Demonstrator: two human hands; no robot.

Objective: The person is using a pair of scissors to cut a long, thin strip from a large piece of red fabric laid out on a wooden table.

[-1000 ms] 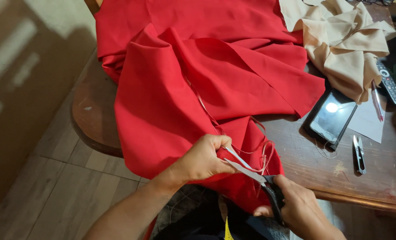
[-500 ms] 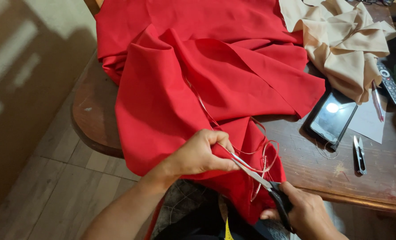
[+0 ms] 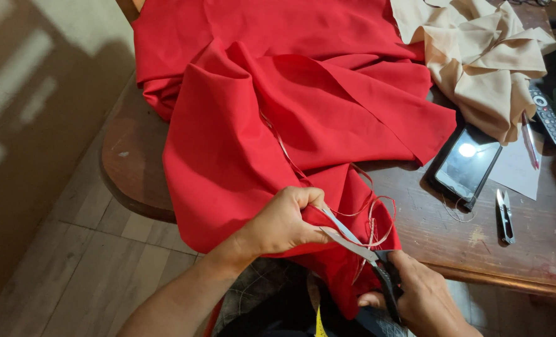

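Our left hand [image 3: 287, 221] is curled tight, pinching the red fabric [image 3: 278, 118] where it hangs off the table's [image 3: 496, 262] near edge. Our right hand [image 3: 424, 299] grips the scissors [image 3: 359, 246] by the handles, blades parted on the cloth, probably mid-cut.

Dark wooden table [image 3: 477, 243] – red cloth [image 3: 278, 106] draped over edge, beige cloth [image 3: 484, 56], tablet [image 3: 466, 164], paper sheet [image 3: 520, 170], thread snips [image 3: 506, 215], remote [image 3: 548, 117].
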